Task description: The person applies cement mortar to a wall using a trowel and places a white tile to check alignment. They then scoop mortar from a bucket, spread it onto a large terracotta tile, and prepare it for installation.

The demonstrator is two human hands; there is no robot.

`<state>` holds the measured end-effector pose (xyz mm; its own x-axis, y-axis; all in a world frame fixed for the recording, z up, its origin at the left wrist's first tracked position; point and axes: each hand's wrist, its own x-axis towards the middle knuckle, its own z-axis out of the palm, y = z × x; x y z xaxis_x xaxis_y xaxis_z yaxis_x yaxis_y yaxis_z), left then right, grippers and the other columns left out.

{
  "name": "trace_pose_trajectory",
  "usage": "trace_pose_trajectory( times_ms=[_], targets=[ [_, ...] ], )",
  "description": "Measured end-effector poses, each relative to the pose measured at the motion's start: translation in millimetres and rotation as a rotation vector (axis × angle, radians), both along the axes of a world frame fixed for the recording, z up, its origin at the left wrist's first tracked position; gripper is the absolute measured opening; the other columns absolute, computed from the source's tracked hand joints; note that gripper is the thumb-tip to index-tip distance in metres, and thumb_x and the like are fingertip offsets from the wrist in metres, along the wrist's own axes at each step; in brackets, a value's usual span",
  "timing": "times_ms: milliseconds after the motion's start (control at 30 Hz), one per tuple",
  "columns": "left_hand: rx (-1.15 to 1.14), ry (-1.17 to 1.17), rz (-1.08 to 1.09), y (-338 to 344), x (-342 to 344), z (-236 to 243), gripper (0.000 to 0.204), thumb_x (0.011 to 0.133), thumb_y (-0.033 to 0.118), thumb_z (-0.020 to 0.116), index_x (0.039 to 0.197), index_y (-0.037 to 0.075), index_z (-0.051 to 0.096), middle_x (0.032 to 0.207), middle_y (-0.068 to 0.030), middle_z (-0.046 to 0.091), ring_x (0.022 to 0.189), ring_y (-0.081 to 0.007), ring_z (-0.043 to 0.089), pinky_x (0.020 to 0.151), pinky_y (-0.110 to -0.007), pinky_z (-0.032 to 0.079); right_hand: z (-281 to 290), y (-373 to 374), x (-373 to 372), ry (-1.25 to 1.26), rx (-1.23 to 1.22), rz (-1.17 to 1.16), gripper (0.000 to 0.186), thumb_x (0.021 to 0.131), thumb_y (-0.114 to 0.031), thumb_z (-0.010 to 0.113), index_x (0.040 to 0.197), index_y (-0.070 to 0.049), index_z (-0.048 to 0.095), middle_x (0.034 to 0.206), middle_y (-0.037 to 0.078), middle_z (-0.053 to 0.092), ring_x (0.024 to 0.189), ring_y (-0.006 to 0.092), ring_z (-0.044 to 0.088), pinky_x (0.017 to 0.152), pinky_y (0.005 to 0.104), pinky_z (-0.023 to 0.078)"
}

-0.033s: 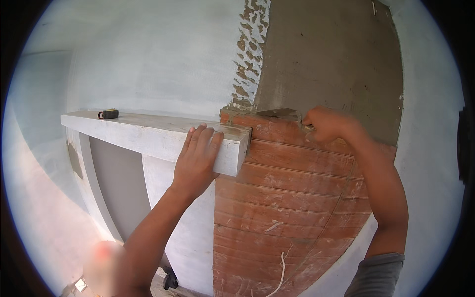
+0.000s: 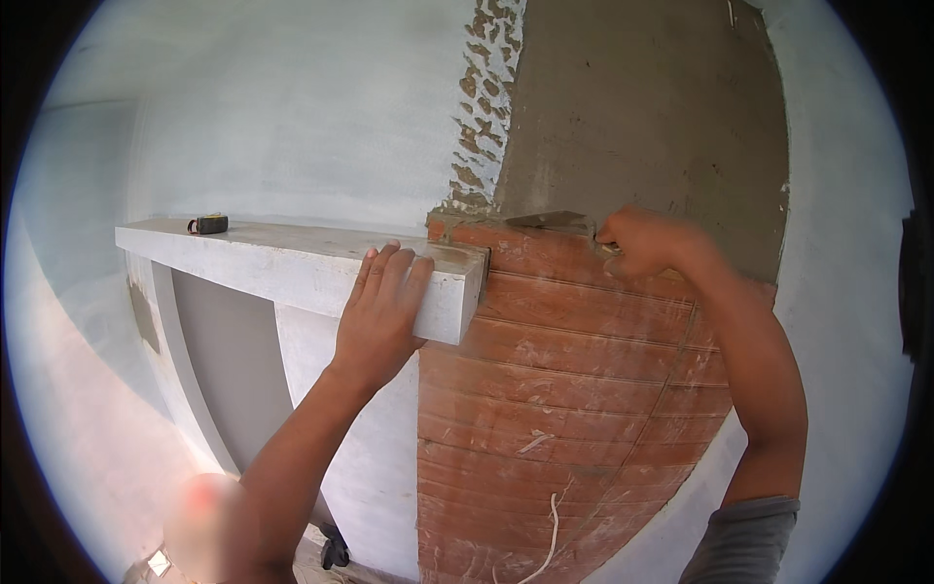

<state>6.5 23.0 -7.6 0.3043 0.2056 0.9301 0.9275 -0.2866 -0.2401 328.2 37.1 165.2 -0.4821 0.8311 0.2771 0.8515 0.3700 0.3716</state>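
My left hand (image 2: 379,311) grips the end of the white ledge (image 2: 272,253), fingers over its top edge. My right hand (image 2: 642,243) is closed on the handle of a trowel (image 2: 545,219), whose blade lies along the mortar-smeared top edge of the red-brown, grooved wall cladding (image 2: 564,380), just right of the ledge's end. Above it is smooth grey render (image 2: 642,117), bordered on the left by a chipped vertical strip (image 2: 482,117). A small black tape measure (image 2: 208,225) rests on the ledge's far left part.
A pale wall (image 2: 282,117) rises behind the ledge. Under the ledge are a grey recessed panel (image 2: 229,350) and a white panel (image 2: 360,457). A black object (image 2: 334,545) lies at the foot of the wall. The lower left holds a blurred reddish shape (image 2: 204,501).
The view has shifted a few pixels, so the ledge and wall sit slightly further left. Both hands keep their holds, with the trowel at nearly the same spot.
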Motion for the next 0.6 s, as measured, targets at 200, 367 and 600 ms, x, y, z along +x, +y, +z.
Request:
trace_pose_trajectory(
  times_ms=[200, 367, 600],
  targets=[
    [-0.023, -0.004, 0.022, 1, -5, 2, 0.108, 0.051, 0.012, 0.095, 0.145, 0.008, 0.041, 0.139, -0.0146, 0.046, 0.139, -0.0355, 0.040, 0.123, -0.051, 0.028, 4, -17, 41, -0.072, 0.073, -0.129, 0.021, 0.079, -0.012, 0.073, 0.092, 0.003, 0.070, 0.078, 0.021, 0.067, 0.074, 0.0378, 0.066, 0.067, 0.0452, 0.051],
    [0.009, -0.004, 0.024, -2, -2, 3, 0.102, 0.054, 0.011, 0.094, 0.142, 0.006, 0.042, 0.136, -0.0168, 0.047, 0.139, -0.0373, 0.041, 0.122, -0.053, 0.028, 9, -70, 74, 0.011, 0.194, -0.269, 0.027, 0.080, -0.018, 0.076, 0.096, 0.004, 0.070, 0.080, 0.022, 0.067, 0.075, 0.0371, 0.064, 0.069, 0.0456, 0.049],
    [-0.006, 0.003, 0.025, -3, 0, 2, 0.094, 0.061, 0.018, 0.091, 0.141, 0.004, 0.043, 0.135, -0.0184, 0.047, 0.137, -0.0384, 0.042, 0.122, -0.052, 0.028, 22, -47, 19, 0.167, 0.133, 0.059, 0.040, 0.086, -0.035, 0.074, 0.099, 0.003, 0.069, 0.079, 0.020, 0.064, 0.075, 0.0345, 0.061, 0.070, 0.0460, 0.047]
  ],
)
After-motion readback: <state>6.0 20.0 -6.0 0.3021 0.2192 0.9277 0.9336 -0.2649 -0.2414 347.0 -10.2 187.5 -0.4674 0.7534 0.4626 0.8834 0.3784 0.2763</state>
